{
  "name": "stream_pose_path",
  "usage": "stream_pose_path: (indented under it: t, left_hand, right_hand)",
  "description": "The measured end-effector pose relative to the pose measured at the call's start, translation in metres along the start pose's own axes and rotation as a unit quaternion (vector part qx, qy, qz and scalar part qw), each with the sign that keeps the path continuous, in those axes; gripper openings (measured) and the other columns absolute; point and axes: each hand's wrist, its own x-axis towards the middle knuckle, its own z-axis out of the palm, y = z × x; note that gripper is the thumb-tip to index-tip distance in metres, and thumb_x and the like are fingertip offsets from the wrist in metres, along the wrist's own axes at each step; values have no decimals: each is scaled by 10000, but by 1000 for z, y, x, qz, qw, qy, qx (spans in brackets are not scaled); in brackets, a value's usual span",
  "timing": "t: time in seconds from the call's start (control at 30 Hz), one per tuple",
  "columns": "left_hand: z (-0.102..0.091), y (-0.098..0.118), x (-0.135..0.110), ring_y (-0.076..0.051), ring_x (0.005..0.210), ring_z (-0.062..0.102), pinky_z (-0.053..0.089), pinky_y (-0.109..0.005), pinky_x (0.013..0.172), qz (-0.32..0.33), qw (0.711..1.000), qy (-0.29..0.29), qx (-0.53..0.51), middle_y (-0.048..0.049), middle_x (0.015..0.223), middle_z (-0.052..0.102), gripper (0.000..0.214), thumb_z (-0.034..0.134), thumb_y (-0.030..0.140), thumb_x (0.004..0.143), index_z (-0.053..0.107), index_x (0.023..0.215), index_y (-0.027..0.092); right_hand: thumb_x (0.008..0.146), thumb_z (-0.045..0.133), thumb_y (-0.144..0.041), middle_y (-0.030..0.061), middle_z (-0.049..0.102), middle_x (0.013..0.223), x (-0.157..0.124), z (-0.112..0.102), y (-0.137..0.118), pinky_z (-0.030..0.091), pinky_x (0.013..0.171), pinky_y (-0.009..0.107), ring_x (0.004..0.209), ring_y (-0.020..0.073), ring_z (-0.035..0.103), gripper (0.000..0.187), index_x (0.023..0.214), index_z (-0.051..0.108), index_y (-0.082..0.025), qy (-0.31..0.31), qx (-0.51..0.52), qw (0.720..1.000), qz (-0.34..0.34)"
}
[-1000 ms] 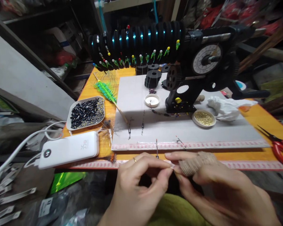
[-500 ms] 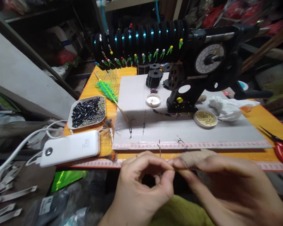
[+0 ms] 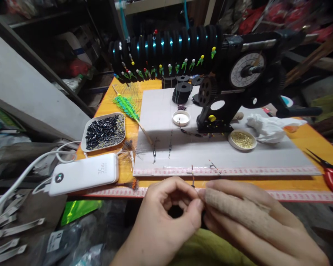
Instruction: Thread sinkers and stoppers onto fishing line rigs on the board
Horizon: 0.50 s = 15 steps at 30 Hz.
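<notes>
My left hand [image 3: 169, 218] is closed in a pinch, thumb and forefinger tips together at the front edge of the table. My right hand [image 3: 255, 218], one finger wrapped in beige tape [image 3: 235, 208], meets it fingertip to fingertip. Whatever they pinch is too small and hidden to make out. Just above the fingertips is a thin dark piece with an orange tip [image 3: 192, 174], lying over the board's ruler strip [image 3: 166, 171]. A similar small piece [image 3: 215, 167] lies to its right. Two thin lines with black swivel-like parts [image 3: 170, 147] rest farther back on the white board [image 3: 147, 125].
A black winding machine [image 3: 166, 55] with line spools and green-tailed pins stands behind. Left are a tray of black and grey small parts [image 3: 84, 142] and a white power bank [image 3: 83, 175]. Right are a dish of gold bits [image 3: 242, 148], crumpled tissue [image 3: 263, 127] and red-handled pliers [image 3: 331, 179].
My right hand has rolled over, bringing its taped finger forward against the left fingertips. The orange-tipped piece has shifted slightly right. My left hand keeps its pinch.
</notes>
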Motion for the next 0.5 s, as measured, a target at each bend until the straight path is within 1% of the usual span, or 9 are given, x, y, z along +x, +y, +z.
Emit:
stream_pose_path:
  t: [0.07, 0.13, 0.2, 0.23, 0.27, 0.3, 0.37, 0.43, 0.5]
  left_hand:
    - [0, 0, 1, -105, 643, 601, 520, -203, 624, 39, 998, 13, 48, -17, 721, 646, 70, 661, 184, 861, 648, 805, 144]
    - [1, -2, 3, -113, 652, 632, 527, -195, 616, 155, 978, 48, 132, -24, 722, 668, 48, 661, 136, 857, 668, 811, 150]
    - [2, -5, 5, -120, 672, 660, 539, -189, 625, 300, 924, 87, 221, -35, 742, 689, 94, 665, 63, 832, 667, 845, 156]
    - [2, -7, 5, -123, 690, 673, 547, -187, 643, 359, 891, 100, 261, -40, 760, 700, 148, 661, 26, 818, 658, 878, 161]
    - [0, -8, 6, -126, 714, 685, 556, -188, 669, 398, 862, 104, 296, -43, 783, 710, 199, 654, 1, 812, 648, 920, 168]
    - [-1, -9, 5, -129, 736, 694, 562, -191, 693, 420, 840, 102, 328, -46, 812, 720, 238, 648, -9, 815, 637, 964, 175]
    - [-6, -10, 4, -143, 773, 700, 562, -206, 720, 438, 808, 77, 388, -52, 855, 731, 271, 638, 10, 836, 619, 1044, 183]
    - [-10, -9, 3, -158, 766, 692, 549, -227, 702, 445, 783, 49, 432, -63, 859, 726, 263, 632, 47, 856, 609, 1087, 171]
    - [-11, -7, 3, -160, 728, 672, 526, -236, 664, 450, 768, 36, 453, -66, 818, 706, 230, 618, 54, 860, 607, 1065, 158]
  right_hand:
    - [874, 641, -114, 57, 744, 997, 5, -1, 4, 610, 793, 305, 917, 227, 699, 169, 982, 683, -237, -32, -12, 998, -45]
    - [822, 665, -60, 46, 728, 889, 12, -1, 7, 599, 723, 284, 835, 201, 687, 197, 941, 653, -216, -36, -32, 997, -67]
    - [816, 639, -35, 36, 691, 815, 18, 2, 8, 574, 669, 278, 767, 173, 663, 192, 896, 622, -209, -19, -24, 999, -36]
    - [825, 620, -34, 34, 674, 804, 19, 3, 7, 562, 659, 275, 757, 162, 654, 181, 882, 610, -206, -16, -8, 1000, -14]
    - [835, 606, -36, 33, 662, 806, 19, 3, 7, 553, 660, 270, 764, 155, 650, 171, 876, 601, -202, -21, 11, 1000, 3]
    - [840, 602, -38, 32, 655, 812, 19, 4, 6, 546, 667, 264, 779, 150, 648, 164, 876, 594, -198, -28, 28, 999, 16]
    - [841, 604, -38, 19, 647, 815, 17, 3, 5, 539, 679, 245, 788, 135, 644, 165, 880, 582, -197, -39, 42, 998, 28]
    - [843, 605, -40, 3, 638, 799, 15, 2, 4, 531, 676, 225, 764, 117, 637, 168, 881, 576, -201, -45, 34, 998, 32]
    - [847, 598, -31, -3, 631, 800, 16, 0, 5, 523, 680, 212, 755, 106, 632, 177, 882, 575, -202, -53, 24, 998, 29]
